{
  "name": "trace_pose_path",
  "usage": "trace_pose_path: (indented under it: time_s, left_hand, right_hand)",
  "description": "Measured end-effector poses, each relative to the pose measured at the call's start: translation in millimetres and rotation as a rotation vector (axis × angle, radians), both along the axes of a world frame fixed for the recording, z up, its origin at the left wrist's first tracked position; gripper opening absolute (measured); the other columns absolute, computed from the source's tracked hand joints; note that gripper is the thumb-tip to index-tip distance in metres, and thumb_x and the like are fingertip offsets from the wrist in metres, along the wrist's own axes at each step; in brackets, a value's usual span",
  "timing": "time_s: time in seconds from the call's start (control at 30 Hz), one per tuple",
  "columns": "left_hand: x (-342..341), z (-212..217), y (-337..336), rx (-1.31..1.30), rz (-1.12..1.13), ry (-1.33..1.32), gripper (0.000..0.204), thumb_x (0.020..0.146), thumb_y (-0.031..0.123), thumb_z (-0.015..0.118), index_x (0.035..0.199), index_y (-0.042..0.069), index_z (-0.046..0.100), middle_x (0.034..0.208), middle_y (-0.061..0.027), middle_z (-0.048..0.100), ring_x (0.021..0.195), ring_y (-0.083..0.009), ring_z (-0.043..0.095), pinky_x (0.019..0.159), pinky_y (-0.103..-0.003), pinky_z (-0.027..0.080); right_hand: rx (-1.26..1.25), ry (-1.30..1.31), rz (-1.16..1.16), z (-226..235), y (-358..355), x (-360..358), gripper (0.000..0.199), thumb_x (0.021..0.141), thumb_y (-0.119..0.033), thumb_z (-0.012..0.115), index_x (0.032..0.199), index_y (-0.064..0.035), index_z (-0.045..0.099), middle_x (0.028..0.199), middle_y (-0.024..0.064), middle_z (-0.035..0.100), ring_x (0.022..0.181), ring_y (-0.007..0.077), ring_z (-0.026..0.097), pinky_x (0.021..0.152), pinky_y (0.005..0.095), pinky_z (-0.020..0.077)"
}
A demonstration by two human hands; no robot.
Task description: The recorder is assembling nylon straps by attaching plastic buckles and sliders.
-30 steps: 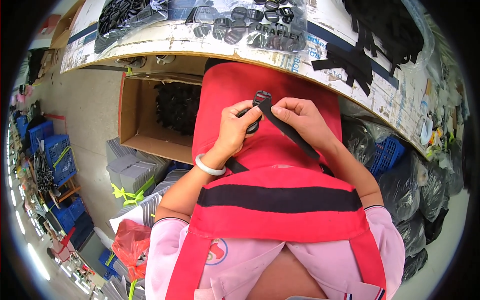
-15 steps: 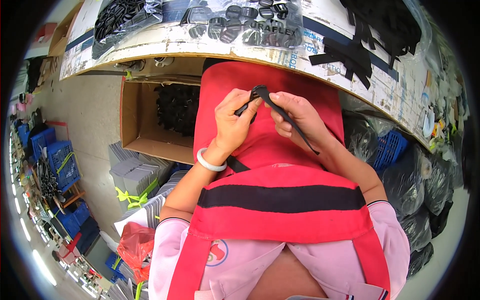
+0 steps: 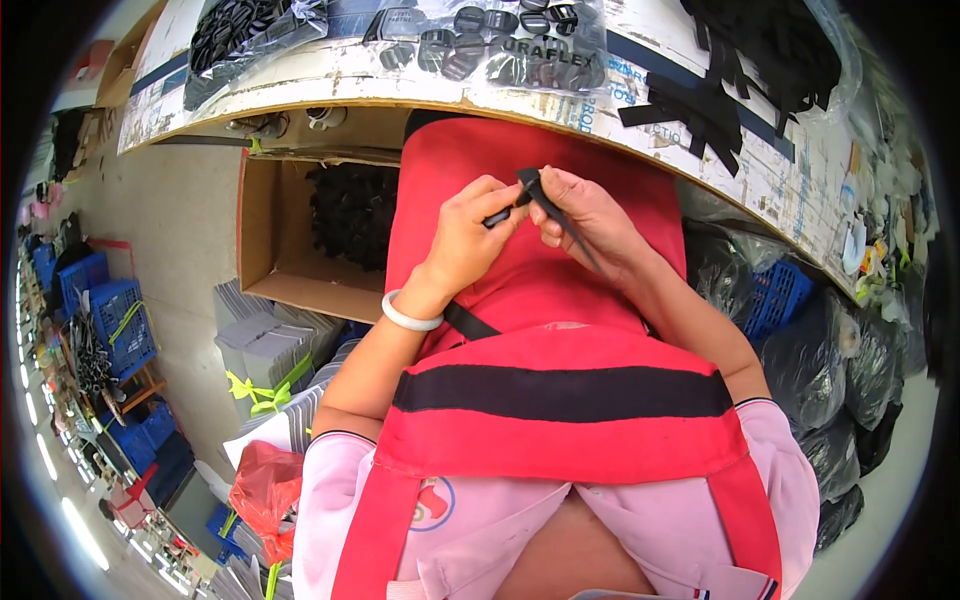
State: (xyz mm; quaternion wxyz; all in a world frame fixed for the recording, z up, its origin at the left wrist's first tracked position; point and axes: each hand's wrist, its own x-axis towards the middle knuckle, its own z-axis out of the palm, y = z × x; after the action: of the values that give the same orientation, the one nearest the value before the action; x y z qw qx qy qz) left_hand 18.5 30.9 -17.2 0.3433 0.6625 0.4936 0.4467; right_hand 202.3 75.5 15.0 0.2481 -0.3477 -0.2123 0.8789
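My left hand (image 3: 468,228) is closed on a small black plastic buckle (image 3: 497,217), whose end shows between thumb and fingers. Against it, my right hand (image 3: 590,215) pinches a black webbing strap (image 3: 570,232). The strap's short upper end (image 3: 528,177) stands up by my right thumb, and its longer tail hangs down across my right palm. Fingers hide most of the buckle and the spot where the strap meets it. Both hands are held close together above the red apron (image 3: 540,285) on my lap.
Ahead, a worn white table (image 3: 360,112) carries a bag of black buckles (image 3: 480,45), another bag of black parts (image 3: 250,40) and black strap pieces (image 3: 695,120). An open carton (image 3: 300,285) of black pieces sits left under the table. Dark plastic bags (image 3: 815,350) and a blue crate (image 3: 778,295) are at right.
My hands have come closer together, the right moving slightly left. The strap's upper end now sticks up beside my right thumb, and less of the buckle shows.
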Motion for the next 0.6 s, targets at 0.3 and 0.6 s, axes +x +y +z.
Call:
trace_pose_path:
  time_s: [0.3,0.6]
  left_hand:
    - [-10.6,-21.0,6.1,-0.954,-0.08,-1.757,0.04,0.097,0.041,0.054,0.108,0.004,0.065,0.098,-0.0117,0.066,0.079,-0.0241,0.064,0.06,-0.032,0.053]
    - [-3.8,-25.4,2.7,-0.967,0.141,-1.647,0.022,0.093,0.025,0.063,0.102,0.004,0.066,0.093,-0.0096,0.067,0.083,-0.0211,0.065,0.074,-0.036,0.056]
  right_hand:
    - [0.587,-0.18,0.556,24.1,-14.9,-7.4,0.015,0.096,-0.016,0.059,0.098,-0.0025,0.065,0.082,0.0055,0.066,0.073,0.0113,0.062,0.068,0.027,0.0501]
    - [0.926,-0.383,0.361,23.9,-19.3,-17.6,0.009,0.092,-0.008,0.062,0.099,-0.0034,0.065,0.08,0.0079,0.065,0.071,0.0159,0.064,0.066,0.0286,0.0502]
